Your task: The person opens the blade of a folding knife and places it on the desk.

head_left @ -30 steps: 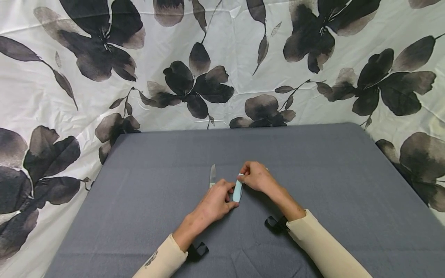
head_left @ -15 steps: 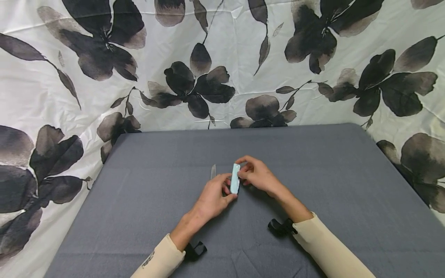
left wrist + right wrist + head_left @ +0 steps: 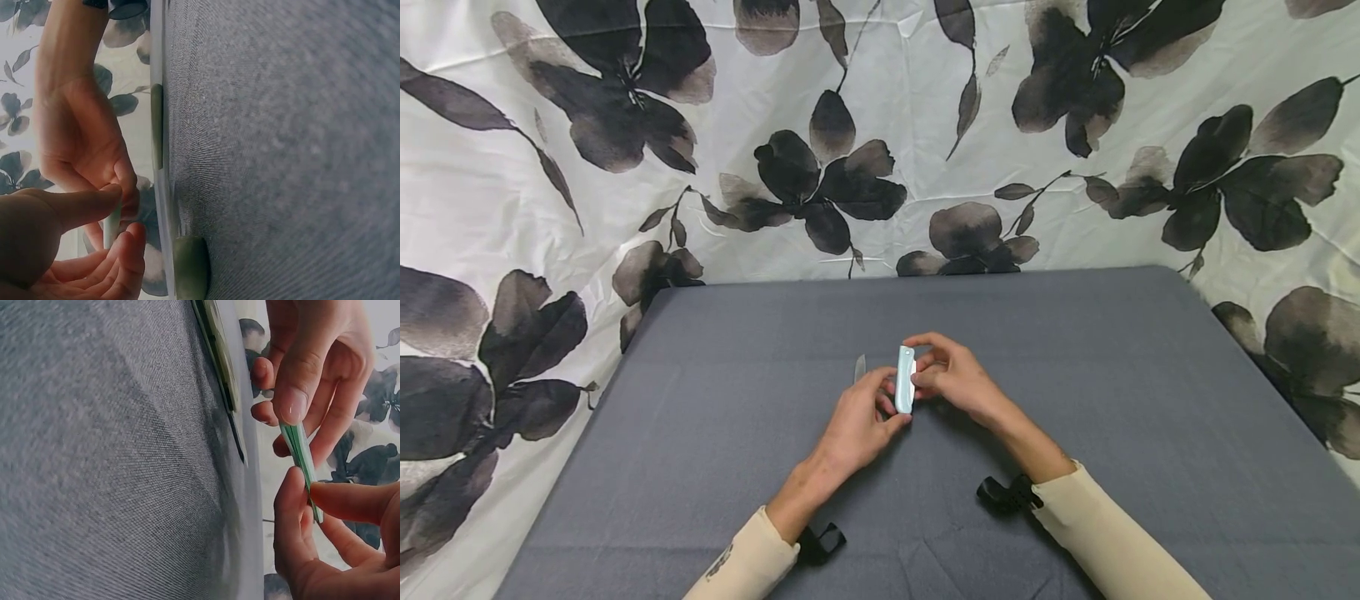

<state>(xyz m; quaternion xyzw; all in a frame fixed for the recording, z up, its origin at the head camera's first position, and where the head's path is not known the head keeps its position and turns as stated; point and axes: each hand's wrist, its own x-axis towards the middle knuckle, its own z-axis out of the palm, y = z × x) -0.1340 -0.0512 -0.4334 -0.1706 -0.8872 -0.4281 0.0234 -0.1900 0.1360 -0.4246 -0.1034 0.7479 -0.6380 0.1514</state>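
A slim pale-blue folding knife [image 3: 904, 385], with a small dot near its upper end, is held between both hands, above the table. My left hand [image 3: 855, 425] pinches its lower part between thumb and fingers. With thumb and fingertips, my right hand [image 3: 958, 379] pinches its right edge, where a white strip shows. In the right wrist view the folding knife [image 3: 300, 450] is seen edge-on as thin green layers. Behind my left hand lies another knife [image 3: 860, 367]; only its blade shows from the head, while the right wrist view shows its green handle [image 3: 215, 344].
Grey cloth covers the table [image 3: 737, 333], and a floral sheet [image 3: 887, 100] hangs behind it. In the left wrist view, a green piece [image 3: 191, 269] lies close on the cloth and another green strip [image 3: 157, 125] farther off.
The folding knife has moved up and slightly left in the head view. My right hand has shifted from its top end to its right edge. My left hand has stayed on it.
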